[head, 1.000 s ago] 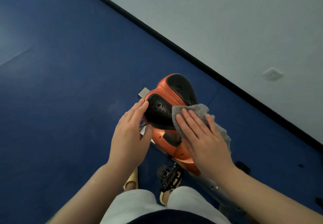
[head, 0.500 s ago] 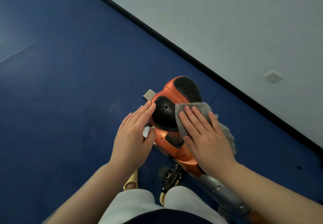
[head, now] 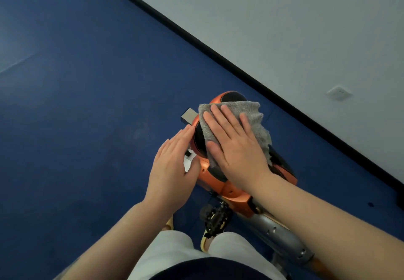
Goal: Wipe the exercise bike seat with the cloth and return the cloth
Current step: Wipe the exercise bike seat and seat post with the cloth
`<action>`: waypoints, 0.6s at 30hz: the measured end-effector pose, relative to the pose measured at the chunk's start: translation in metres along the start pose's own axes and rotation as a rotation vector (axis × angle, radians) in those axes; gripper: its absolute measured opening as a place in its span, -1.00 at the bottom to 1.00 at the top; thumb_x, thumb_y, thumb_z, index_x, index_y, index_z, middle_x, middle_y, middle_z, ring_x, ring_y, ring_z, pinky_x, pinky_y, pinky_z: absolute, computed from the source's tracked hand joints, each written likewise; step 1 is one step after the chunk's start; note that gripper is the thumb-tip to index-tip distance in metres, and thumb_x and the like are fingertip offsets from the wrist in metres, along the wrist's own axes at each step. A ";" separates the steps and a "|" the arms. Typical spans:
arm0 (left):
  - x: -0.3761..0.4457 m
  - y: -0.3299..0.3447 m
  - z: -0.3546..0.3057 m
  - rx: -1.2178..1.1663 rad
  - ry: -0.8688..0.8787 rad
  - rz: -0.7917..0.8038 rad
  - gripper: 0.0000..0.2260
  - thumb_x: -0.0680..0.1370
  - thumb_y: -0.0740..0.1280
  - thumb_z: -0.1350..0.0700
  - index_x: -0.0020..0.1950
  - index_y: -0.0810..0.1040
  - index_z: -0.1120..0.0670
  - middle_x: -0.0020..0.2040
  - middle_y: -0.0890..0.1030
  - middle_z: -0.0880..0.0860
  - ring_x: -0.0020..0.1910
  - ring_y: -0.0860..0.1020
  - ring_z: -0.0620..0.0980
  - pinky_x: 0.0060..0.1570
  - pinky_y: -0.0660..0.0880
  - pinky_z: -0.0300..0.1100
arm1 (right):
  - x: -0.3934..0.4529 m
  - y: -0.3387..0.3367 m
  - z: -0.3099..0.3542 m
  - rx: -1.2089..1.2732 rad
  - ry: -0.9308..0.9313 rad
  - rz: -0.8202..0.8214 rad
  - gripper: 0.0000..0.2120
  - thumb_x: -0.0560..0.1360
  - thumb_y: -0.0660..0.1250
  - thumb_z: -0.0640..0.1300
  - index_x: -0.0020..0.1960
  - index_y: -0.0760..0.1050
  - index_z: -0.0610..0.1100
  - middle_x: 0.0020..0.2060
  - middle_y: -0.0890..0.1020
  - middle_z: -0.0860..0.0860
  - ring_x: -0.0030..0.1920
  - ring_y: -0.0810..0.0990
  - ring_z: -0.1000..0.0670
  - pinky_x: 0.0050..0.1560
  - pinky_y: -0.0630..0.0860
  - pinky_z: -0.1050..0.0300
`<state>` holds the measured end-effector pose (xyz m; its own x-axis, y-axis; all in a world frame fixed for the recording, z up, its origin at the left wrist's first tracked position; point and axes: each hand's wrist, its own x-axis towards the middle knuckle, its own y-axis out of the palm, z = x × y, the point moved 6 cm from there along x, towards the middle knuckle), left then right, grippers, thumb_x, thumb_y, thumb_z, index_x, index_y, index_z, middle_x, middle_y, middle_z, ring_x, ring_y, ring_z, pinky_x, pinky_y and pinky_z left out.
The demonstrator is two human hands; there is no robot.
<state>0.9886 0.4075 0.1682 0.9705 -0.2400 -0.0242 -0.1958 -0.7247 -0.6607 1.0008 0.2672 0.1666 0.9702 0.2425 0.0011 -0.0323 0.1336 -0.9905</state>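
Observation:
The orange and black bike seat (head: 227, 98) stands below me near the wall, mostly covered. A grey cloth (head: 254, 113) lies spread over its top. My right hand (head: 236, 146) presses flat on the cloth with the fingers spread toward the seat's far end. My left hand (head: 172, 170) rests flat against the seat's left side, fingers together and touching the black padding, holding nothing.
The silver seat post (head: 277, 233) runs toward the lower right, with a black pedal (head: 215, 218) beside it. My legs in white shorts and yellow slippers stand under the seat. Blue floor extends left; a grey wall with a black skirting and a socket (head: 338, 92) lies to the right.
My right hand has slid the cloth forward and left across the seat, so it now covers most of the black padding. My left hand has stayed on the seat's left side.

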 end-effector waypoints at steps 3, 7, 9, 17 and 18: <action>-0.005 0.000 0.000 0.007 -0.005 0.032 -0.44 0.53 0.28 0.12 0.47 0.16 -0.15 0.44 0.23 -0.19 0.44 0.15 -0.22 0.46 0.08 -0.11 | -0.031 0.007 -0.008 -0.045 -0.025 0.039 -0.46 0.63 -0.01 0.07 0.57 -0.01 -0.04 0.57 0.05 0.02 0.56 -0.09 0.05 0.54 -0.14 -0.03; -0.002 -0.005 0.008 0.009 -0.037 0.060 -0.48 0.56 0.24 0.05 0.46 0.14 -0.19 0.47 0.18 -0.20 0.47 0.13 -0.15 0.47 0.04 -0.07 | -0.033 0.008 -0.010 -0.081 0.012 0.048 -0.46 0.64 -0.04 0.10 0.57 -0.06 0.00 0.57 0.04 0.02 0.56 -0.11 0.04 0.53 -0.14 -0.04; -0.003 -0.005 0.009 0.000 -0.039 0.064 -0.48 0.55 0.24 0.05 0.47 0.15 -0.16 0.44 0.19 -0.23 0.44 0.13 -0.21 0.47 0.08 -0.07 | -0.007 0.003 0.002 -0.042 0.025 0.019 -0.46 0.64 -0.06 0.09 0.57 -0.05 -0.01 0.57 0.02 0.02 0.56 -0.12 0.04 0.53 -0.13 -0.06; -0.003 -0.008 0.011 -0.014 -0.060 0.103 -0.50 0.56 0.20 0.06 0.46 0.14 -0.20 0.45 0.19 -0.24 0.45 0.10 -0.21 0.46 -0.01 -0.18 | -0.042 0.012 -0.003 -0.104 -0.025 0.032 -0.47 0.64 -0.02 0.09 0.57 -0.03 0.01 0.57 0.05 0.01 0.56 -0.08 0.01 0.53 -0.04 -0.06; -0.001 -0.009 0.011 -0.016 -0.054 0.097 -0.50 0.56 0.20 0.06 0.46 0.15 -0.19 0.46 0.20 -0.23 0.45 0.11 -0.21 0.46 0.00 -0.16 | -0.032 0.010 -0.001 -0.085 0.002 0.020 -0.46 0.64 -0.03 0.10 0.57 -0.03 0.01 0.57 0.05 0.00 0.56 -0.08 0.01 0.53 -0.04 -0.07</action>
<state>0.9907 0.4212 0.1662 0.9529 -0.2749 -0.1283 -0.2912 -0.7100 -0.6412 0.9697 0.2601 0.1569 0.9699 0.2426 -0.0194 -0.0316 0.0465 -0.9984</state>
